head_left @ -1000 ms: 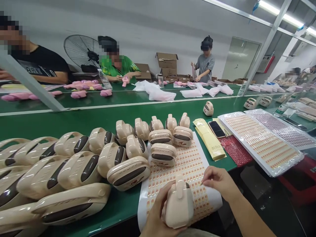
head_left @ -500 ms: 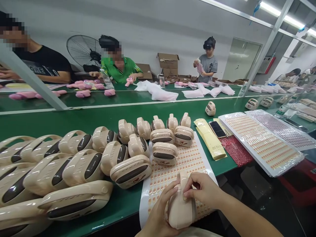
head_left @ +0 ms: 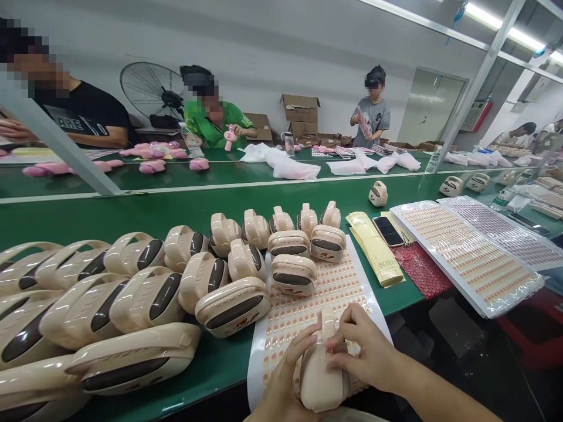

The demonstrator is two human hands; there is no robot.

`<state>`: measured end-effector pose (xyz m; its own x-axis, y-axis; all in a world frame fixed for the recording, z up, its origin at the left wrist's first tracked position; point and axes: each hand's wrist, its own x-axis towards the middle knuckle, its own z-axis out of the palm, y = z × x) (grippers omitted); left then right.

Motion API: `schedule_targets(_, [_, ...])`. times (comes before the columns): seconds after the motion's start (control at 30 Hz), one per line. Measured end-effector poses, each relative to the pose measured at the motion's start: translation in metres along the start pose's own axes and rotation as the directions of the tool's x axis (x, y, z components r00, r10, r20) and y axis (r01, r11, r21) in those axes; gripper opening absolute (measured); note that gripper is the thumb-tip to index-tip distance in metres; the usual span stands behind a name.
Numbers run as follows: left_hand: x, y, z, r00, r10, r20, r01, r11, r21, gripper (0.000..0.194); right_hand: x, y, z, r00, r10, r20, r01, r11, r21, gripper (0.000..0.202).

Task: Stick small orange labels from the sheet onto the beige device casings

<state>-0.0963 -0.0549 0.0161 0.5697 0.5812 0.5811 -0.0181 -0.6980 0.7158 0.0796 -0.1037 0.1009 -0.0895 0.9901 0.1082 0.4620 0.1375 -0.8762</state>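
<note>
A beige plastic case with a carrying handle point(head_left: 323, 375) is tilted toward me at the near edge, above a sheet of small orange stickers point(head_left: 285, 328). My left hand point(head_left: 285, 369) wraps around its left side and holds it, fingertips near the handle. On the other side, the curled fingers of my right hand point(head_left: 358, 346) press against the case just below the handle. Whether something small sits between those fingertips is hidden. Several matching cases with dark panels point(head_left: 233, 308) stand close by to the left, and a few rest on the sheet's far end.
To the right lie a yellow paper bundle point(head_left: 373, 249), a phone point(head_left: 387, 231), a red mesh-patterned piece point(head_left: 420, 269) and plastic-covered sticker sheets point(head_left: 466, 252). A lone case point(head_left: 377, 194) stands farther back. Across the green table point(head_left: 176, 202), several people handle pink items.
My right fingers have shifted slightly and spread along the case below the handle; my left hand keeps its hold. Across the table, a person in green has raised a pink toy.
</note>
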Motion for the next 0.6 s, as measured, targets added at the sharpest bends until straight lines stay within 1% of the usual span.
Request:
schedule_targets(0.13, [0.003, 0.003, 0.0, 0.998, -0.062, 0.016, 0.063, 0.996, -0.056, 0.089, -0.006, 0.007, -0.002, 1.0, -0.008, 0.025, 0.008, 1.0, 0.017, 0.019])
schedule_targets(0.17, [0.004, 0.004, -0.001, 0.998, -0.069, 0.012, 0.07, 0.996, -0.064, 0.089, -0.006, 0.009, -0.003, 0.999, -0.018, 0.033, 0.017, 1.0, 0.016, 0.023])
schedule_targets(0.23, [0.005, 0.003, -0.001, 0.998, -0.069, 0.004, 0.069, 0.996, -0.061, 0.089, -0.006, 0.012, -0.003, 0.999, -0.036, 0.034, 0.035, 0.999, 0.03, 0.042])
schedule_targets(0.3, [0.006, 0.0, -0.001, 0.999, -0.043, 0.006, 0.043, 0.998, -0.044, 0.091, -0.003, 0.014, 0.0, 0.998, -0.056, 0.017, 0.054, 0.996, 0.066, 0.066])
schedule_targets(0.33, [0.007, 0.0, 0.0, 1.0, -0.013, 0.012, 0.014, 0.999, -0.035, 0.092, -0.001, 0.016, 0.002, 0.997, -0.07, 0.013, 0.069, 0.993, 0.093, 0.072])
schedule_targets(0.37, [0.006, 0.0, 0.0, 1.0, 0.016, 0.014, -0.016, 0.999, -0.033, 0.091, 0.001, 0.016, 0.005, 0.996, -0.089, 0.011, 0.087, 0.988, 0.127, 0.072])
schedule_targets(0.4, [0.006, 0.001, 0.002, 0.999, 0.036, 0.009, -0.036, 0.999, -0.038, 0.09, 0.003, 0.017, 0.008, 0.994, -0.108, 0.005, 0.105, 0.98, 0.167, 0.067])
schedule_targets(0.47, [0.003, 0.005, 0.005, 0.999, 0.029, -0.028, -0.031, 0.998, -0.056, 0.078, 0.009, 0.018, 0.013, 0.994, -0.101, -0.045, 0.109, 0.956, 0.271, 0.049])
schedule_targets(0.5, [0.002, 0.008, 0.007, 0.999, 0.005, -0.053, -0.009, 0.997, -0.078, 0.07, 0.012, 0.019, 0.013, 0.995, -0.065, -0.079, 0.088, 0.941, 0.327, 0.043])
schedule_targets(0.53, [0.001, 0.011, 0.009, 0.996, -0.041, -0.073, 0.033, 0.993, -0.114, 0.062, 0.015, 0.021, 0.012, 0.994, -0.018, -0.108, 0.058, 0.923, 0.38, 0.042])
schedule_targets(0.57, [0.0, 0.013, 0.011, 0.992, -0.102, -0.08, 0.088, 0.984, -0.158, 0.056, 0.018, 0.023, 0.009, 0.993, 0.024, -0.118, 0.029, 0.904, 0.427, 0.044])
schedule_targets(0.6, [0.0, 0.015, 0.014, 0.985, -0.158, -0.076, 0.139, 0.968, -0.207, 0.054, 0.02, 0.027, 0.005, 0.995, 0.047, -0.093, 0.002, 0.885, 0.466, 0.047])
